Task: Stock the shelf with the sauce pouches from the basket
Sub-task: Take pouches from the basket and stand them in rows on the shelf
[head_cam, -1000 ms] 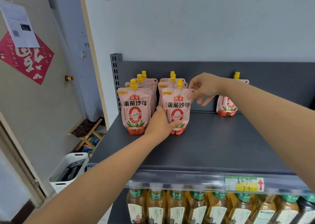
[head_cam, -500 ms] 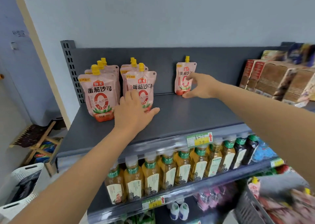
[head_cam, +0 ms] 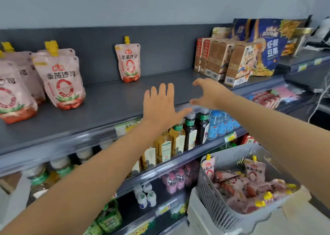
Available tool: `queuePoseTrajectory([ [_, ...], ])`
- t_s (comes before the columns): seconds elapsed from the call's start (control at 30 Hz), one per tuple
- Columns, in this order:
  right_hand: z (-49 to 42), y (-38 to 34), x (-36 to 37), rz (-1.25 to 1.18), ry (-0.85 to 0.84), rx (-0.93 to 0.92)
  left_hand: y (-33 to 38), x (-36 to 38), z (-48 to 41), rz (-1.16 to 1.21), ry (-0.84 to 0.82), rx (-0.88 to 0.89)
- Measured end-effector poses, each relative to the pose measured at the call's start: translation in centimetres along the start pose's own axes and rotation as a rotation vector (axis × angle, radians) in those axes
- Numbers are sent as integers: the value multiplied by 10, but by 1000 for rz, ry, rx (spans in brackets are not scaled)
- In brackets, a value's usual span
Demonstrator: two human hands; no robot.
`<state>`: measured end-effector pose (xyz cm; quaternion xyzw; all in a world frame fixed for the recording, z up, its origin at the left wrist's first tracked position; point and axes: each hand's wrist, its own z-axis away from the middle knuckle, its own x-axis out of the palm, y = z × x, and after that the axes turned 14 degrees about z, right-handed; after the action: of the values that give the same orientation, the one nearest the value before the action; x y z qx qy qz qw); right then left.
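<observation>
Pink tomato-sauce pouches with yellow caps stand in two rows at the left of the dark grey shelf [head_cam: 110, 100]; the nearest right one [head_cam: 62, 79] is upright. A single pouch [head_cam: 128, 61] leans against the shelf's back panel, further right. My left hand [head_cam: 160, 104] hovers flat over the shelf's front edge, fingers spread, holding nothing. My right hand [head_cam: 207, 93] is beside it, fingers curled apart, also empty. A grey slatted basket [head_cam: 214, 199] at the lower right holds several more pouches [head_cam: 250, 186].
Brown snack boxes [head_cam: 221, 59] and a blue snack bag [head_cam: 267, 43] fill the shelf's right end. Oil and sauce bottles [head_cam: 176, 140] line the shelf below, small bottles [head_cam: 146, 195] under those. The basket rests on a cardboard box [head_cam: 200, 217].
Both hands let go of the pouches and drew back to the shelf's front edge. My view swung right and down, and the basket came into sight.
</observation>
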<state>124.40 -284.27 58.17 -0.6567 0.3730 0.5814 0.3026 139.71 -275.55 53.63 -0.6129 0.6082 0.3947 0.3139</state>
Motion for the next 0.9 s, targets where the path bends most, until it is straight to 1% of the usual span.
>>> queuePoseTrajectory([
  [0.1,17,70,16,76,32,70,62,37,-22,53,-19,69],
  [0.2,32,140,45,223,113,179,116,83,-40,34,-74,150],
  [0.23,38,160,57,255,117,210,132,100,-42,36,-94,168],
  [0.3,48,194,89,247,40,262,158,136,-41,62,-131,216],
  [0.37,60,215,125,204,-80,309,177,172,-31,67,-243,278],
  [0.43,71,227,165,179,-195,318,187,205,-17,59,-363,319],
  [0.53,83,239,223,142,-350,340,189,249,-2,59,-471,324],
  [0.6,88,245,257,87,-417,370,187,275,4,91,-581,316],
  [0.67,93,249,284,27,-451,416,187,297,10,115,-653,316],
  [0.77,91,250,324,-142,-500,530,187,328,17,156,-710,310],
  [0.9,70,240,369,-257,-661,712,182,354,27,100,-695,363],
])
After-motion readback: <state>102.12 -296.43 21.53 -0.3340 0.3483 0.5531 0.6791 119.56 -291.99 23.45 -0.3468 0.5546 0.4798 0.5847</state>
